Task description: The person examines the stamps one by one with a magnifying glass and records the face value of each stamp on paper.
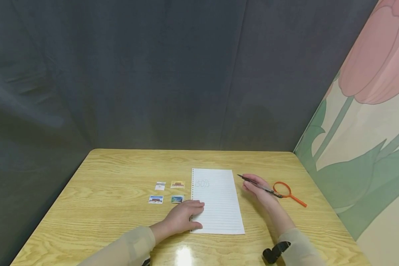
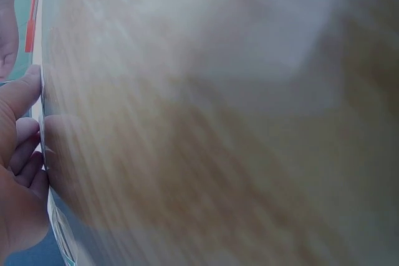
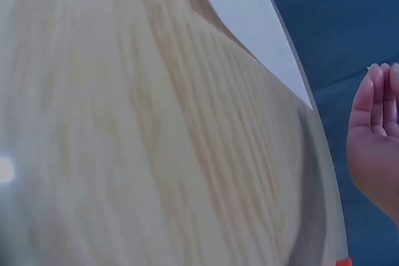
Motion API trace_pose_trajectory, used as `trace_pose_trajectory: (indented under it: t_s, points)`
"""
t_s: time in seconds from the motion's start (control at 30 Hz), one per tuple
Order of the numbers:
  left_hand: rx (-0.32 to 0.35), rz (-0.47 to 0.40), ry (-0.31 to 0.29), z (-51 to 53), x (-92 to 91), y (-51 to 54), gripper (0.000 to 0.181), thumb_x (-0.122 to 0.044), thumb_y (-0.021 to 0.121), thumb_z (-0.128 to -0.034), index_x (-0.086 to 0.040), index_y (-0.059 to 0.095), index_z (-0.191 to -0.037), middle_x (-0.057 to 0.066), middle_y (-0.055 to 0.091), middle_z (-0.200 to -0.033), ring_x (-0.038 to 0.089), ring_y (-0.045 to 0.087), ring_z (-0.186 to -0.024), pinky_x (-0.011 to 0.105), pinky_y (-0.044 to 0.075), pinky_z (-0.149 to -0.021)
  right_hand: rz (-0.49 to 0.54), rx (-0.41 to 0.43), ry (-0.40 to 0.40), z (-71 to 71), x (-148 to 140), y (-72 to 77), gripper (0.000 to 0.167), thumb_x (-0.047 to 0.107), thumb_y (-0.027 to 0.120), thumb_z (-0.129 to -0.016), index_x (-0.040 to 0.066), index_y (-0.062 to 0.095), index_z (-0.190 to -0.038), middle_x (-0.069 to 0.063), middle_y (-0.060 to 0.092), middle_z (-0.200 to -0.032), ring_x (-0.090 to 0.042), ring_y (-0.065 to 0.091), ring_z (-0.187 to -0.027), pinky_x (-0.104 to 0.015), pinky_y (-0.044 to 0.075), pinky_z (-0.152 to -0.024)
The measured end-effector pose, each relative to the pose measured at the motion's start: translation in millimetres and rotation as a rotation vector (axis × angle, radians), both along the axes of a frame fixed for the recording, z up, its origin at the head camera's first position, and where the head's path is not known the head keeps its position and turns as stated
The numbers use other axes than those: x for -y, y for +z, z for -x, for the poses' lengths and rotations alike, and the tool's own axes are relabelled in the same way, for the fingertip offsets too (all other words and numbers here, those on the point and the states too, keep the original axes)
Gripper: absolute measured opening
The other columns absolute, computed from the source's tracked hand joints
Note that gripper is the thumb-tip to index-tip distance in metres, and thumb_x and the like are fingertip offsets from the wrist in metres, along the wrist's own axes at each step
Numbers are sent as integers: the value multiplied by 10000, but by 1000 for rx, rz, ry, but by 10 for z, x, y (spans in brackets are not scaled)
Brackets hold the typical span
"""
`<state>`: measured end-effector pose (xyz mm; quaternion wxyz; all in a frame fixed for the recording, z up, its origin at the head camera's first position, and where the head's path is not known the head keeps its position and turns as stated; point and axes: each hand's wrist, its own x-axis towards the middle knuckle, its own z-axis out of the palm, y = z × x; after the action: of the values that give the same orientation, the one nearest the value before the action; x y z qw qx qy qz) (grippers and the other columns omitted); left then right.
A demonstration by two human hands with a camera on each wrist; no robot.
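My left hand (image 1: 183, 217) rests with its fingers extended on the lower left of a lined sheet of paper (image 1: 219, 210), over its punched edge. Faint handwriting (image 1: 202, 183) stands near the top left of the sheet. To the right of the paper, my right hand (image 1: 260, 189) holds a dark pen (image 1: 245, 178) with a clear barrel, its tip pointing left and off the sheet. In the right wrist view the right hand (image 3: 377, 138) shows curled fingers; the pen is hidden there. The left wrist view catches the left hand (image 2: 22, 172) at its edge.
Several small picture cards or stamps lie left of the paper, among them a yellow one (image 1: 177, 184) and a blue one (image 1: 156, 200). An orange magnifying glass (image 1: 298, 201) lies beyond the right wrist. A dark curtain (image 1: 173, 81) hangs behind the wooden table (image 1: 96, 210).
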<state>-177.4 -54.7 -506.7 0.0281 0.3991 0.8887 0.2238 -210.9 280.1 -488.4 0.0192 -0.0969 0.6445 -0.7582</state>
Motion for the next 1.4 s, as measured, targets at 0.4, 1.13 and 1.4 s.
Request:
trace_pose_trajectory:
  t_s: [0.4, 1.13, 1.4]
  points:
    - [-1, -5, -7, 8, 1, 1, 575, -327, 778, -862, -48, 618, -1339, 58, 548, -1425, 235, 471, -1341, 365, 345, -1141, -373, 88, -196, 238, 384, -115, 312, 152, 688, -949, -48, 664, -1186, -121, 722, -998, -177, 679, -859, -247, 575, -733]
    - [-8, -1, -5, 1, 0, 2, 589, -338, 785, -852, -48, 618, -1336, 53, 552, -1423, 232, 477, -1335, 362, 356, -1133, -689, 4, -249, 425, 579, -254, 95, 116, 691, -911, 59, 680, -986, -31, 611, -829, -156, 529, -696, -223, 452, -571]
    - [-5, 1, -3, -7, -1, 9, 588, -336, 783, -853, -53, 616, -1340, 54, 549, -1425, 232, 476, -1335, 362, 357, -1133, -709, -18, -250, 428, 587, -263, 80, 108, 696, -906, 62, 682, -971, -42, 627, -855, -168, 540, -723, -232, 461, -582]
